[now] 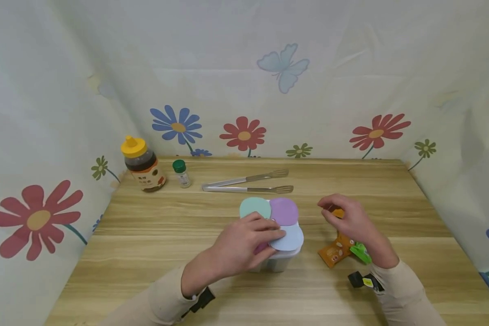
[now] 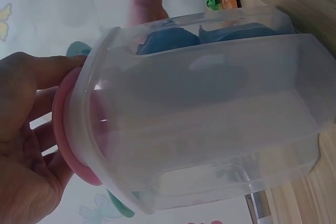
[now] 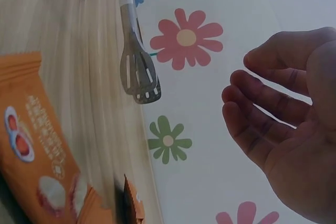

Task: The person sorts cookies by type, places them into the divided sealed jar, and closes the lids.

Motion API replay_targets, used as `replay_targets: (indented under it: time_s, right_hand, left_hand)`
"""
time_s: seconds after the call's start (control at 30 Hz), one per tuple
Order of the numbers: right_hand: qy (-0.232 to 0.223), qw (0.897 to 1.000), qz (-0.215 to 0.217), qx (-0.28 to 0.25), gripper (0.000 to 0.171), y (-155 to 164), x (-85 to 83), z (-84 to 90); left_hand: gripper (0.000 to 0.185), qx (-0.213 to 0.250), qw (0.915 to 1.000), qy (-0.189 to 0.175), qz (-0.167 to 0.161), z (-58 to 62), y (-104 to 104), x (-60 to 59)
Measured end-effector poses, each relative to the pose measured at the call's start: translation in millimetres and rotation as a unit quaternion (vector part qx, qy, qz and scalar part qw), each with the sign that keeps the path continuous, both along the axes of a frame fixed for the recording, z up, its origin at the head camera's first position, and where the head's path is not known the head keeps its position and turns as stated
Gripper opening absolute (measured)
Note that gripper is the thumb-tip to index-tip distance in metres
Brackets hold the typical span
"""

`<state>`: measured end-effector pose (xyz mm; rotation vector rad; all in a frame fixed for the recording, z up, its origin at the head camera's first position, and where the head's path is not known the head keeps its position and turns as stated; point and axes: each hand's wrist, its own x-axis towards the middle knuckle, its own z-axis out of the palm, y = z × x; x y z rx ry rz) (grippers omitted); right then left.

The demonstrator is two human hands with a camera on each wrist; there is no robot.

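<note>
A clear plastic container stands mid-table with round teal, purple, light blue and pink lids. My left hand lies over its near left corner, fingers curled round the pink lid; the container wall fills the left wrist view. My right hand hovers to the right above orange snack packets. In the right wrist view the right hand is empty with loosely bent fingers, above one orange packet.
Metal tongs lie behind the container. A honey bottle with a yellow cap and a small green-capped jar stand at the back left. A green packet lies by my right wrist. Flowered cloth walls enclose the wooden table.
</note>
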<state>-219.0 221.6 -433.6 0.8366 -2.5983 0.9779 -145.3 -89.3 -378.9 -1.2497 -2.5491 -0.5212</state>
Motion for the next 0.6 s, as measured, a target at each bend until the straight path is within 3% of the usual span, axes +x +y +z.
replay_targets:
  time_s: [0.3, 0.6]
  right_hand:
    - [-0.041, 0.998, -0.049, 0.018, 0.019, 7.2, -6.9, -13.6]
    - [-0.082, 0.988, -0.121, 0.056, 0.025, 14.2, -17.8, -22.0]
  left_hand:
    - [0.033, -0.040, 0.9992, 0.005, 0.006, 3.0, 1.5, 2.3]
    - [0.034, -0.066, 0.9975, 0.022, 0.015, 3.5, 2.6, 5.5]
